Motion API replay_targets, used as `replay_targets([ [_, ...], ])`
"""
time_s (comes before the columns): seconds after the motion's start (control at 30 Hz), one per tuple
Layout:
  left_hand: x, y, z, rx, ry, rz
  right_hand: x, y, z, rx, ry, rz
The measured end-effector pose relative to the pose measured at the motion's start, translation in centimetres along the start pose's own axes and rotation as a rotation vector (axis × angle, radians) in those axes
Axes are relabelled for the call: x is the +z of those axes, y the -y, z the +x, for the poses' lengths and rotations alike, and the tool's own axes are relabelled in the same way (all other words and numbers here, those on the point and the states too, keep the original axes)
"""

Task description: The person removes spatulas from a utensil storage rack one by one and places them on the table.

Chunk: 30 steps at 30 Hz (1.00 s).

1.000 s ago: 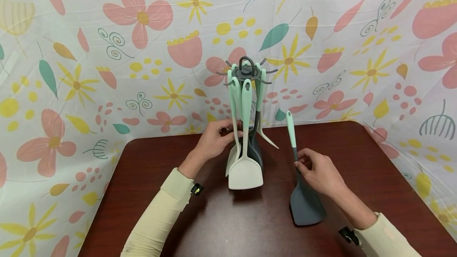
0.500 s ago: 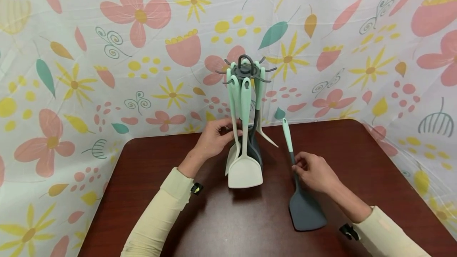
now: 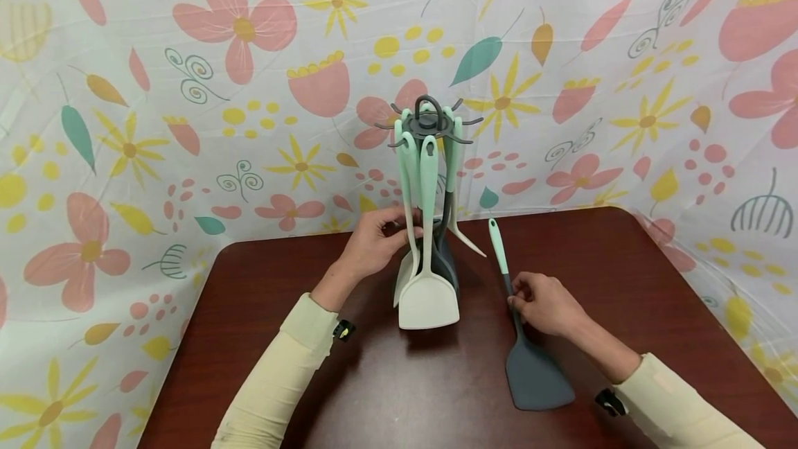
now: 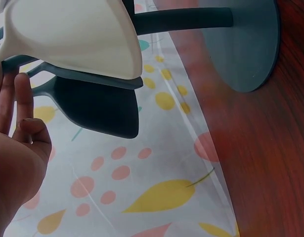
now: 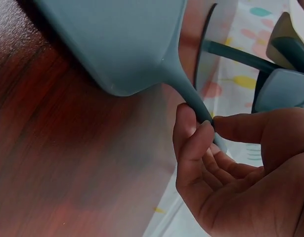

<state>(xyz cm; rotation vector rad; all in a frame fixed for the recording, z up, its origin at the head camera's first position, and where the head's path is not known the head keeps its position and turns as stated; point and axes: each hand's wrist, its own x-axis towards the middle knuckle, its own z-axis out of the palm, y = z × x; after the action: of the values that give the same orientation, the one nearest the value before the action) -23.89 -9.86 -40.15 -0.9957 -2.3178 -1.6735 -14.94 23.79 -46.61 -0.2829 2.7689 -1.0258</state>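
A dark grey turner (image 3: 537, 380) with a mint handle end slants along the right side of the table, handle away from me. My right hand (image 3: 548, 303) pinches its grey shank between thumb and fingertips, plain in the right wrist view. Whether the blade touches the table is hard to tell. A grey utensil stand (image 3: 427, 123) with curved hooks stands upright at the table's middle. Mint-handled utensils hang round it, with a cream turner (image 3: 429, 302) in front. My left hand (image 3: 373, 244) reaches in from the left and holds the stand's pole, its fingertips partly hidden by handles.
More dark grey utensils (image 4: 97, 106) hang behind the cream one in the left wrist view. A cream utensil (image 3: 464, 238) juts out to the stand's right. The dark red-brown table (image 3: 280, 366) ends at a flower-printed cloth (image 3: 262, 89) behind.
My right hand has drawn the grey turner slightly toward me and lowered it, its handle end dropping and shifting left. My left hand and the stand stay in place.
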Motion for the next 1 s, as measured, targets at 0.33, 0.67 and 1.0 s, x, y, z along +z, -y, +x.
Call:
replay_targets([
  [0.33, 0.0, -0.2, 0.1, -0.009, 0.005, -0.017, 0.1, -0.5, 0.7, 0.047, 0.025, -0.006],
  [0.67, 0.0, -0.1, 0.0, -0.013, 0.001, -0.016, 0.3, -1.1, 1.3, 0.073, 0.043, -0.025],
  [1.0, 0.1, 0.2, 0.0, -0.006, -0.002, -0.010, 0.5, -1.7, 1.4, 0.075, 0.049, -0.035],
])
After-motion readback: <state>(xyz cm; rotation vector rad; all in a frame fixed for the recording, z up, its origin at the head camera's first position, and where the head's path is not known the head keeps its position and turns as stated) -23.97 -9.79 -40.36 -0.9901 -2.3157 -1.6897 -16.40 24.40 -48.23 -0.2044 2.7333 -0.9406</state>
